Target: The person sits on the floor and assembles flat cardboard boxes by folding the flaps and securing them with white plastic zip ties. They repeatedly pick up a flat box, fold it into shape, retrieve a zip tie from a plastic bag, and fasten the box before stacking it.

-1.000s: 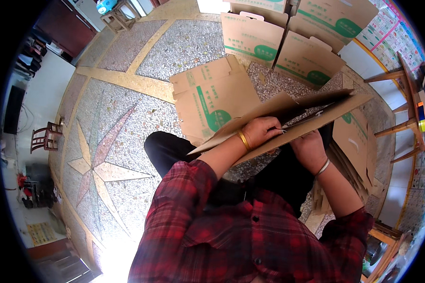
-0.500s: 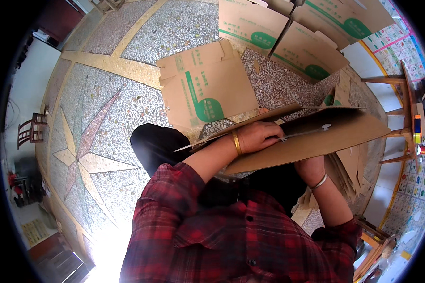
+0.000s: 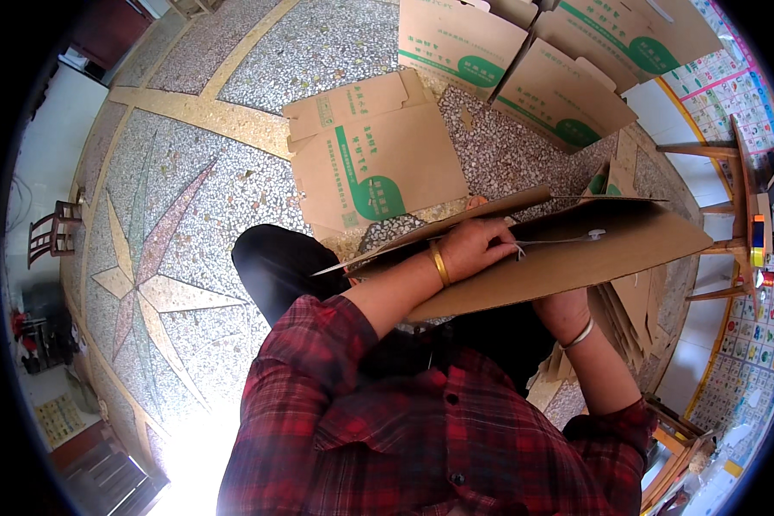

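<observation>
A partly folded brown cardboard box (image 3: 576,256) rests over my lap, its panels parted along the top. My left hand (image 3: 480,249), with a gold bracelet at the wrist, reaches between the panels. Its fingertips pinch a thin white string (image 3: 559,240) that leads along the inner face to a small white plastic piece (image 3: 596,234). My right hand (image 3: 564,315), a silver bangle at its wrist, is at the near panel's underside; the cardboard hides its fingers.
A flat printed carton (image 3: 396,159) lies on the stone-chip floor ahead. Several upright cartons (image 3: 568,95) stand at the far right. Folded cardboard (image 3: 619,322) leans beside my right arm. A wooden stool (image 3: 731,202) is at the right, a small chair (image 3: 54,232) far left.
My left hand has lifted slightly, with the string now showing at its fingertips. The box and my right hand have hardly moved.
</observation>
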Available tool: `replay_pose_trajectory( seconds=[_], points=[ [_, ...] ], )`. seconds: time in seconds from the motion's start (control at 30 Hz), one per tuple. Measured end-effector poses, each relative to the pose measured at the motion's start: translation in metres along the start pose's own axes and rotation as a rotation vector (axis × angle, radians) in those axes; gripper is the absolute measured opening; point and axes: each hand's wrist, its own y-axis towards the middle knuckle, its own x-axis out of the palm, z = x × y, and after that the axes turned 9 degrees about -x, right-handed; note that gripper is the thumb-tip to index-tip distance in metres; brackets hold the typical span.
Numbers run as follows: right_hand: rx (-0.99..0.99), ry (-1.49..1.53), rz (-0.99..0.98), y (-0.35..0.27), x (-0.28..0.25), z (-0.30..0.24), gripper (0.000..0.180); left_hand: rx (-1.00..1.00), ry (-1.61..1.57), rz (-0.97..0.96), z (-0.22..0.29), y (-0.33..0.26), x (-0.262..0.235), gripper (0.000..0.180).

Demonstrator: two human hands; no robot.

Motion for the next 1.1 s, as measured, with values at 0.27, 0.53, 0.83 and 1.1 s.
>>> replay_pose_trajectory(
  seconds=[0.27,0.53,0.83,1.1],
  points=[
    [-0.005,-0.001,0.008,-0.004,0.009,-0.001,0.011,-0.169,-0.067,-0.013,0.008,-0.010,-0.002,0.011],
    [0.012,0.010,-0.029,0.005,0.000,-0.006,0.014,-0.099,0.151,0.014,0.019,-0.012,-0.005,0.012],
    [0.055,0.082,0.033,0.010,-0.008,-0.008,0.021,0.104,0.126,-0.019,0.026,-0.013,-0.016,0.004],
    [0.015,0.011,0.101,0.009,-0.015,-0.006,0.023,-0.006,0.153,-0.056,0.031,-0.014,-0.013,0.012]
  ],
)
